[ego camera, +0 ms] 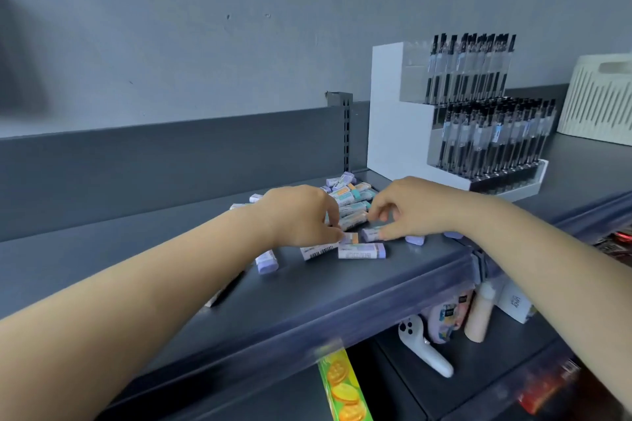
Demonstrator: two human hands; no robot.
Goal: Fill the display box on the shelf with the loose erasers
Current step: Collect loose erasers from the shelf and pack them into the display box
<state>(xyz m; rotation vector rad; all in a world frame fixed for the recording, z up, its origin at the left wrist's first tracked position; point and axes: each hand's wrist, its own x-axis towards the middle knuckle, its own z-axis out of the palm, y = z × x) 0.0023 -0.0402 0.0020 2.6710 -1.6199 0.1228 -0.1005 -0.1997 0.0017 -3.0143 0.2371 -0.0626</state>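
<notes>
Head view looks down along two bare forearms stretched out over a dark grey shelf (136, 260), both reaching into a scatter of loose erasers (352, 202) near the shelf's back panel. Left hand (301, 215) comes in from the lower left, palm down, knuckles up, with its fingers curled inward and the thumb tip pressed to a small eraser with an orange end (352, 238); it looks like a pinch on that eraser, though the fingers underneath are hidden. Right hand (413, 208) enters from the right with the wrist bent slightly, fingers curled downward, and its thumb and fingertips closing on a lilac eraser (371, 233) lying flat on the shelf. The two hands sit close together, almost fingertip to fingertip, above the front edge of the pile.

More erasers lie apart from the heap: a lilac one (361, 251) just in front of the hands, a white-sleeved one (316, 251) beside it, another lilac one (266, 261) under the left wrist, and two small ones (415, 239) by the right wrist. A flat dark piece (225, 290) shows under the left forearm; I cannot tell whether it is the display box.

Just behind the right hand stands a white tiered stand full of black pens (478, 126), with a cream slatted basket (598, 102) further right. On the lower shelf sit a white game controller (424, 345), a pale bottle (480, 314) and a green biscuit packet (342, 390).
</notes>
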